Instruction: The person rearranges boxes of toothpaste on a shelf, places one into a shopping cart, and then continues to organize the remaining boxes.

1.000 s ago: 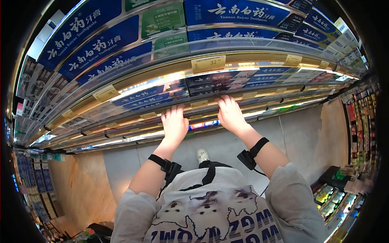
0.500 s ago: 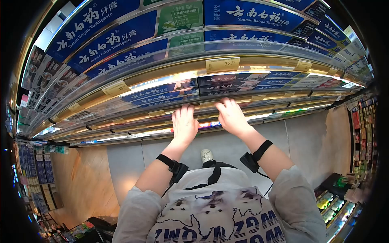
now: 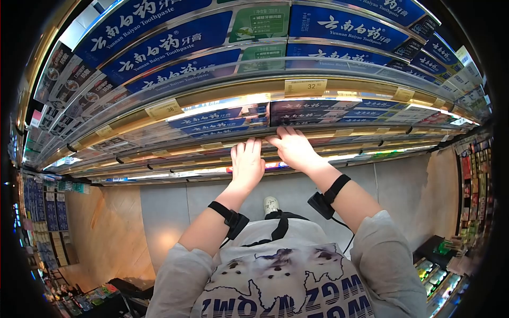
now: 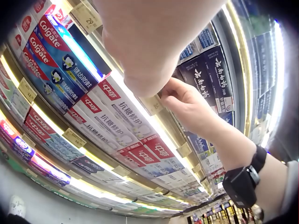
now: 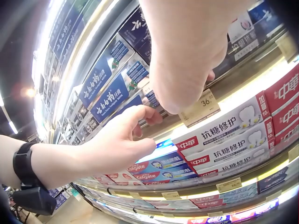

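Note:
In the head view the left hand (image 3: 248, 163) and right hand (image 3: 293, 150) lie close together at the front edge of a shelf (image 3: 212, 145), fingers pointing toward it. Seen from the right wrist, the left hand (image 5: 124, 140) has loosely bent fingers and nothing visible in them, beside blue toothpaste boxes (image 5: 110, 98). A price tag marked 36 (image 5: 200, 108) sits right below the right hand (image 5: 187, 56). From the left wrist, the right hand's (image 4: 194, 107) fingertips reach the rail near that tag, partly hidden behind the left hand (image 4: 145, 46).
Large blue toothpaste boxes (image 3: 339, 27) fill the shelf above, behind a clear guard with a tag marked 32 (image 3: 306, 87). Lower shelves hold Colgate boxes (image 4: 63, 58) and red and white boxes (image 4: 112, 116). Grey floor (image 3: 328, 183) lies below, with a shoe (image 3: 271, 204) on it.
The right hand has moved left along the shelf edge, closer to the left hand. The shelves have shifted right and slightly down in the head view.

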`<state>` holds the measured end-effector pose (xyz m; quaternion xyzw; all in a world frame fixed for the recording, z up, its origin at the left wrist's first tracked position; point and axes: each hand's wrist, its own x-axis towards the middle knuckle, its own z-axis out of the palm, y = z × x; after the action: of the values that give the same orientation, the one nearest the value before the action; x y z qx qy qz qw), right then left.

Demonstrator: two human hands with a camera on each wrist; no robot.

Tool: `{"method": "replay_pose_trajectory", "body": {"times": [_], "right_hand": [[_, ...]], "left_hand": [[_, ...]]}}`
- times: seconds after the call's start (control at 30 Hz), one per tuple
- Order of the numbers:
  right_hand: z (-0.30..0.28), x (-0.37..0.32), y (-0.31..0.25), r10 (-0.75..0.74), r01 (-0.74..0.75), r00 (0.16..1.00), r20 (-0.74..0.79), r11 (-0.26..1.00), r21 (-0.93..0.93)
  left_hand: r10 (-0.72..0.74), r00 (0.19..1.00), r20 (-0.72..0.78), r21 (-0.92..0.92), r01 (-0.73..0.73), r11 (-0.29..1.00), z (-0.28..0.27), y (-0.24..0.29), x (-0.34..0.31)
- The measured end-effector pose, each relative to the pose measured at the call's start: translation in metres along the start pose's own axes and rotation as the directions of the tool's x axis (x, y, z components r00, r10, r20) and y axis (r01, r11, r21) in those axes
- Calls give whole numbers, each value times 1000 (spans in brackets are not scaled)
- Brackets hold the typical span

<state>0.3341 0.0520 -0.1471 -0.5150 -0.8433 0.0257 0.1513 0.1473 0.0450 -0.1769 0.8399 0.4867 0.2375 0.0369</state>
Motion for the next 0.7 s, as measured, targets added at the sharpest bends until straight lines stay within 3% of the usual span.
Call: {"method": "replay_pose_trajectory", "body": {"times": [0.7], "right_hand": [[-1, -7, 10, 36, -36, 999, -16, 999, -11]], "left_hand": [[22, 999, -31, 26, -21, 999, 2, -2, 1]]}}
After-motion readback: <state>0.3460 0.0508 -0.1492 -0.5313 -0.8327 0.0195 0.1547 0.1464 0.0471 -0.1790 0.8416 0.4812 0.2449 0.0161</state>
